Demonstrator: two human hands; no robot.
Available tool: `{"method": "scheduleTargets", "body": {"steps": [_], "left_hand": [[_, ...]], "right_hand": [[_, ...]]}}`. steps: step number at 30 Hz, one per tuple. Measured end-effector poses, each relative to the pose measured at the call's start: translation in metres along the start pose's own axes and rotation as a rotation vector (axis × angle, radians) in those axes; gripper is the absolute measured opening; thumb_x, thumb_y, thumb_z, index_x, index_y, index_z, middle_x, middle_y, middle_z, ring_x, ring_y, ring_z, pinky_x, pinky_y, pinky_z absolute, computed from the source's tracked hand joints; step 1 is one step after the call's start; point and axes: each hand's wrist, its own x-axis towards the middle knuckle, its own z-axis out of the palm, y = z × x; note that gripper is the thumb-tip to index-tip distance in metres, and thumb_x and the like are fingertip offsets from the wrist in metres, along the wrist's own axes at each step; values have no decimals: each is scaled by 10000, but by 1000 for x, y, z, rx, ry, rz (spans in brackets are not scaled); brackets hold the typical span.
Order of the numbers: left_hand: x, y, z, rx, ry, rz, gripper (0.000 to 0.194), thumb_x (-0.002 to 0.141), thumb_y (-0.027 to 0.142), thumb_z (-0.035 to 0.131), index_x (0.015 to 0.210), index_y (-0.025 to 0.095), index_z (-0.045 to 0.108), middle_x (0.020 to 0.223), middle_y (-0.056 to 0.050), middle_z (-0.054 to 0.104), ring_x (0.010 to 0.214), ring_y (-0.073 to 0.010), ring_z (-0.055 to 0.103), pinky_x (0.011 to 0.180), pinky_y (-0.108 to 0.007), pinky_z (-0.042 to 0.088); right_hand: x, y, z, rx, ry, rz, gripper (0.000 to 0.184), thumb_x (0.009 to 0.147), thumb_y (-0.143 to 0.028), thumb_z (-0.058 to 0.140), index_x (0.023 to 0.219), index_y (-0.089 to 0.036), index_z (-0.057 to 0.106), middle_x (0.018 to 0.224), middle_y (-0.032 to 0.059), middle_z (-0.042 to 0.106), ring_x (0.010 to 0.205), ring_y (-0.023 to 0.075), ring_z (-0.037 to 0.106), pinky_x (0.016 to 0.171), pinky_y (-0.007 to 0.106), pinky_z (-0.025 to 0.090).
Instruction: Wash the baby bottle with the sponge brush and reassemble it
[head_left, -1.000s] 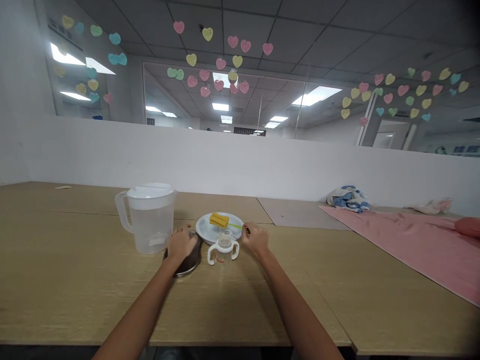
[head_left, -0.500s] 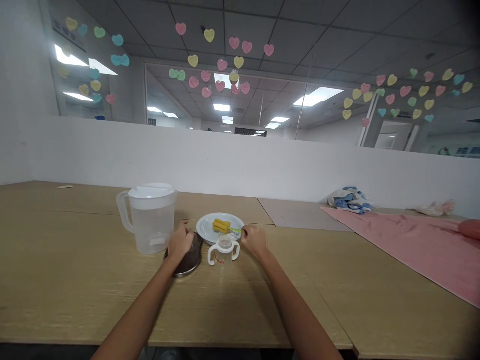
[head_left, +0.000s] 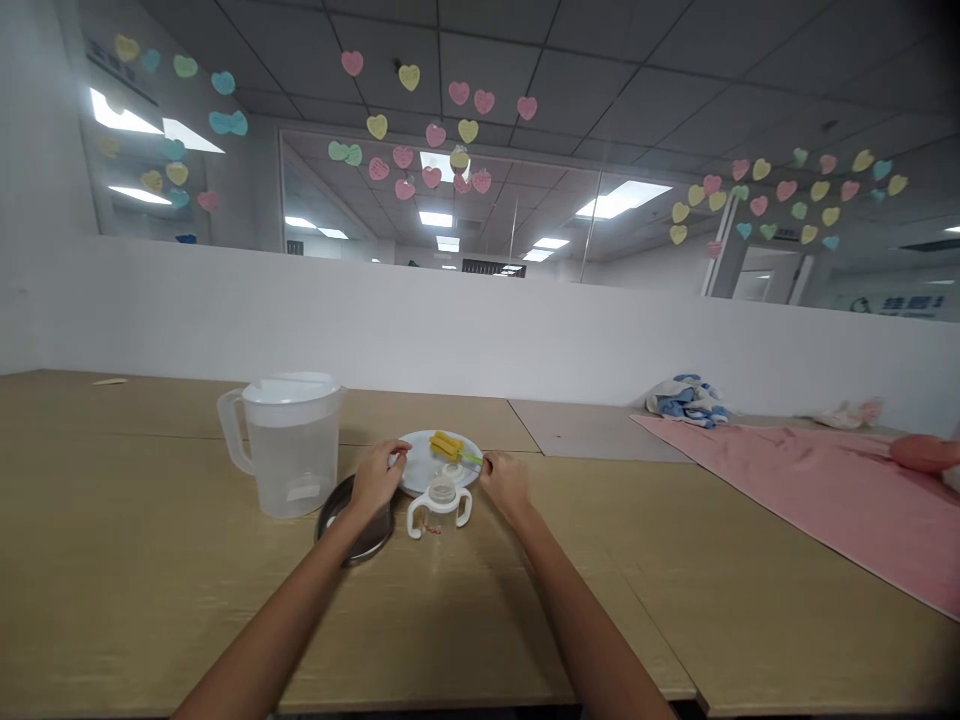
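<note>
My right hand [head_left: 505,480] pinches the green handle of a sponge brush [head_left: 448,446] with a yellow sponge head, which is over the white plate [head_left: 416,462]. My left hand [head_left: 379,476] is open, its curved fingers apart at the left rim of the plate. Below that hand lies a dark metal dish [head_left: 367,540], partly hidden by my wrist and forearm. Between my hands stands a clear baby bottle [head_left: 441,508] with two white side handles and no lid on it. A small whitish piece [head_left: 452,472] shows on the plate just behind the bottle.
A lidded translucent pitcher [head_left: 294,450] stands left of the dish. At the right, a pink cloth [head_left: 810,490] covers part of the table, with a reddish rounded object [head_left: 924,452] on it. A crumpled blue-and-white cloth [head_left: 686,402] lies by the wall.
My left hand has left the dark dish and moved up and right to the plate's rim. The dish now shows its inside. The sponge brush has shifted slightly in my right hand.
</note>
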Motion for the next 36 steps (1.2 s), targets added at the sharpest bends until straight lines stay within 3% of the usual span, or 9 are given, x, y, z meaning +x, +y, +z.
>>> {"method": "scheduleTargets", "body": {"steps": [6,9,12,16,21,24,28,32,36], "left_hand": [[34,25,31,90,-299,-27,95,618,242,604,651,181,669,710,-43,708,695,-193,640,632,-257,459],[38,29,43,135,-331,-67,80,516,227,660,511,170,605,605,-62,675,652,-241,631,586,-293,447],[39,29,41,126,-322,-74,104,500,214,665,475,175,573,569,-49,656,639,-238,624,582,-296,442],[38,24,20,32,-245,-51,71,595,242,629,566,181,610,630,-20,674,655,-183,619,617,-265,453],[16,10,-8,-135,-57,14,259,756,382,520,839,163,630,905,-63,692,822,-183,635,746,-288,485],[-3,-2,-8,-202,36,41,343,779,426,493,962,150,581,989,-89,668,895,-190,629,793,-307,492],[-17,-14,2,-378,167,92,413,777,470,513,1056,166,515,1026,-86,644,914,-190,628,809,-327,503],[-27,-14,0,-252,212,195,380,821,434,475,1126,210,500,1063,-72,601,949,-199,595,884,-377,462],[-37,-13,-8,-142,248,258,277,844,372,434,1046,208,530,1029,-73,574,988,-205,555,905,-362,435]], "right_hand": [[0,0,-2,50,28,55,254,817,-182,438,823,-208,691,858,55,695,718,150,602,568,229,299],[0,-1,-4,60,40,48,261,819,-177,433,825,-205,693,858,56,697,727,153,606,569,233,305],[-1,-1,-5,53,53,54,248,817,-180,445,812,-203,691,845,53,698,731,156,611,558,239,297],[-1,-3,-7,64,69,67,237,812,-191,454,810,-205,691,845,53,698,724,152,609,557,236,291],[-1,-5,-9,153,125,98,242,796,-224,462,845,-227,698,860,26,705,733,154,614,554,230,299],[-2,-5,-8,223,119,73,234,783,-235,477,823,-233,707,844,17,712,750,156,623,585,219,334],[-5,-7,-3,333,93,-100,210,744,-200,509,767,-238,714,831,0,719,774,155,636,660,205,388],[-5,-8,1,483,111,-124,215,735,-195,505,749,-234,716,817,-2,722,767,157,647,689,214,430],[-2,-5,6,692,120,-69,196,707,-220,512,697,-216,708,778,15,721,738,180,653,697,253,471]]}}
